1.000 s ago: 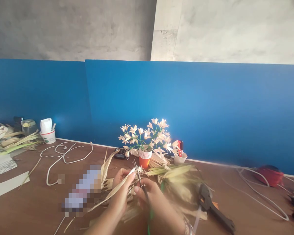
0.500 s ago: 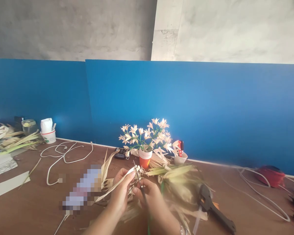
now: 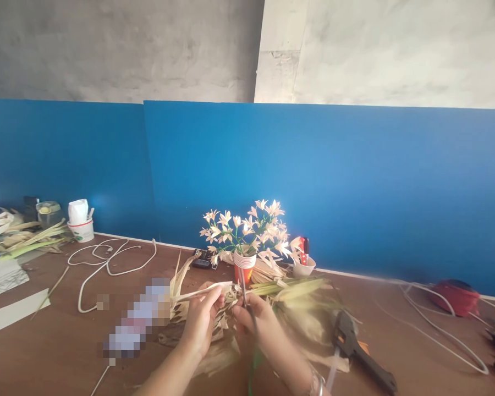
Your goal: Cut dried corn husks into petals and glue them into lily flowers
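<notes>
My left hand (image 3: 202, 319) is closed, pinching a pale strip of dried corn husk (image 3: 190, 294) between thumb and fingers. My right hand (image 3: 258, 319) is wrapped round a pair of dark scissors (image 3: 244, 289), whose blades point up and away, close to the right end of the strip. Dark handle parts and something green hang below the right hand, blurred. Just beyond my hands stands a stack of paper cups (image 3: 244, 267) holding pale husk flowers (image 3: 247, 225) on green stems. Loose husk pieces (image 3: 218, 357) lie under and around both hands.
A glue gun (image 3: 358, 349) lies on the right. Green and dry husks (image 3: 305, 297) lie behind my right hand. White cables (image 3: 107, 264), a blurred-out object (image 3: 136, 324) and a white cup (image 3: 81, 228) are on the left. A blue partition (image 3: 313, 165) borders the table.
The scissors have swung more upright and slightly right. My left hand has shifted a little left and down, and the husk strip now lies flatter.
</notes>
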Tool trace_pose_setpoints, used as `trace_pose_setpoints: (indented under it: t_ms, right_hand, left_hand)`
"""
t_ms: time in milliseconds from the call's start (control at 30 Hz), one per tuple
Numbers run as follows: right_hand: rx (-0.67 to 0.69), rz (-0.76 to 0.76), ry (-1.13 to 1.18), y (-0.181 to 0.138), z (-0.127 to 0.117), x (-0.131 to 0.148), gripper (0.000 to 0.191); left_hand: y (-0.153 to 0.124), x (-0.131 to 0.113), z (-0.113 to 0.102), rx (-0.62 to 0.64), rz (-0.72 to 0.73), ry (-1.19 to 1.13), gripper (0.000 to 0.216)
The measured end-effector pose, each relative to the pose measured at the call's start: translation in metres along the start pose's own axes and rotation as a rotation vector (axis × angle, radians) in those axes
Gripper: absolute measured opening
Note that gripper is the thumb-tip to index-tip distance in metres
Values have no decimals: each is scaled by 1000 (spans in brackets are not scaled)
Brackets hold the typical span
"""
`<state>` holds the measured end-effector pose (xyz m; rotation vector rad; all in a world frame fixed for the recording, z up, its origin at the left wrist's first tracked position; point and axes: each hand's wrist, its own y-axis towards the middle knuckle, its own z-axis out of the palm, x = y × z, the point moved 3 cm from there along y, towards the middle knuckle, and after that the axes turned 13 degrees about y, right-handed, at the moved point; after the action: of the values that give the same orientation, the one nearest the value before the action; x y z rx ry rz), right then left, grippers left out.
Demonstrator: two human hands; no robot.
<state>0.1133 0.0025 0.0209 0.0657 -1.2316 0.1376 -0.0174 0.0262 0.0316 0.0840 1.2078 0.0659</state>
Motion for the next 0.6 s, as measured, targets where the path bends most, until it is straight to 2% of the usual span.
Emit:
trace_pose_setpoints:
  t_ms: [100,200,267,367,467,600]
  right_hand:
    - [-35,-65,71,-7,3,22,40]
    - [-65,-78,112,-9,3,25,39]
    - [-56,-75,134,-6,2,21,39]
    - [-76,-81,136,-4,-2,15,35]
    - [-92,-93,104,-5,-4,14,30]
    - [-5,-137,24,-3,-3,14,27]
  left_hand:
    - [-3,1,5,154,-126,58,20]
    - [-8,4,10,258,-248,141,18]
    - [-9,5,11,250,-271,165,18]
    - [-7,6,9,167,-266,165,26]
    - [-3,6,6,83,-209,164,31]
    - [-1,3,2,21,-115,233,34]
